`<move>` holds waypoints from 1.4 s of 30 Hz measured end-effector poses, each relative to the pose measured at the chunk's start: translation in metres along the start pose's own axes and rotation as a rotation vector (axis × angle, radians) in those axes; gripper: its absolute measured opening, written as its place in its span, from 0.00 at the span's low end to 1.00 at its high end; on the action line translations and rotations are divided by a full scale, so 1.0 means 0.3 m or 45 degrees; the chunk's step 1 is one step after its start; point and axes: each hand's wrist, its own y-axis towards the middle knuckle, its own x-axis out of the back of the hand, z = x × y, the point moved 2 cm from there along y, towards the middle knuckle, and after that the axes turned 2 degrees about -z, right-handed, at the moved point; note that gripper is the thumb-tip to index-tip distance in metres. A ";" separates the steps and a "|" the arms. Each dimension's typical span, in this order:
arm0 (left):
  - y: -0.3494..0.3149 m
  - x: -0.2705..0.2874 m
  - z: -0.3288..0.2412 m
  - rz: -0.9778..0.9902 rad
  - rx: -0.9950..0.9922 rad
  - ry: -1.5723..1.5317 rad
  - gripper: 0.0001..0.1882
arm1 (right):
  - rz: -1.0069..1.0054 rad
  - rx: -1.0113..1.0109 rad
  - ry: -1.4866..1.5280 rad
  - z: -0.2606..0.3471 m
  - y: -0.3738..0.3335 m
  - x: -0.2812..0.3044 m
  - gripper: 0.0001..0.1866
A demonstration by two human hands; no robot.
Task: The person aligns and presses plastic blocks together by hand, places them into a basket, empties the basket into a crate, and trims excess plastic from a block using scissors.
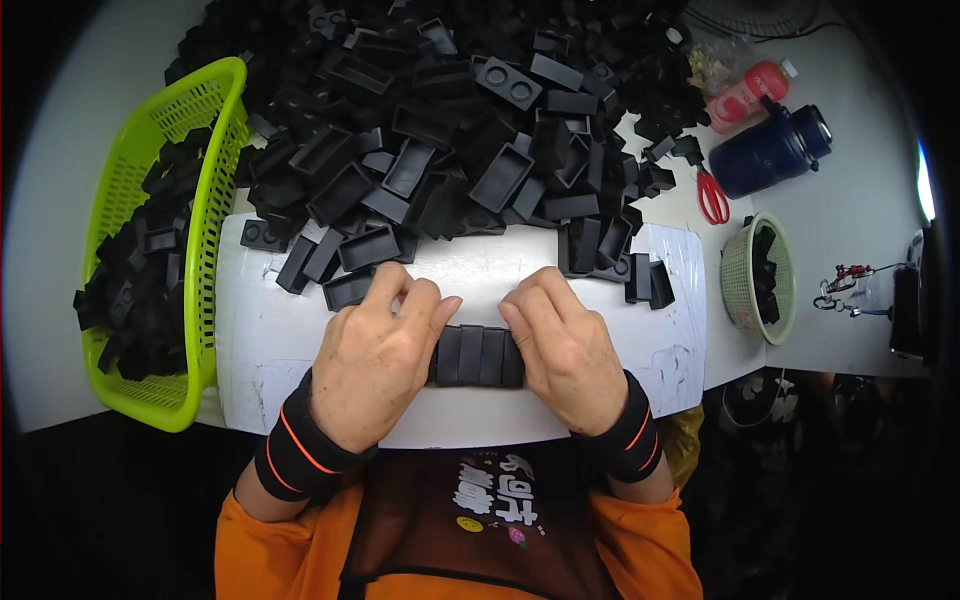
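Both forearms come up from the lower edge, each wrapped in a black wrist band with an orange stripe. The left hand [375,355] sits palm down, fingers curled forward, thumb tucked inward. The right hand [562,345] mirrors it, knuckles up, fingers bent. The two hands face each other, close together, wrists level.

Red scissors [712,197], navy bottle [770,151], sm. pale-green basket [737,282] at right; lime basket [205,110] left.
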 end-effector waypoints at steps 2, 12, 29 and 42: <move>0.001 0.033 0.011 -0.089 0.071 -0.145 0.13 | -0.038 -0.045 0.037 -0.002 -0.014 0.029 0.11; -0.144 0.103 -0.025 -0.014 -0.030 -0.623 0.12 | -0.063 0.075 0.486 0.083 -0.146 0.065 0.17; -0.056 0.165 -0.064 -0.189 0.045 0.170 0.32 | -0.240 0.025 0.283 0.077 -0.174 0.082 0.24; 0.154 0.102 0.022 -0.204 -0.443 0.459 0.23 | -0.180 0.637 -0.736 -0.035 0.264 0.094 0.21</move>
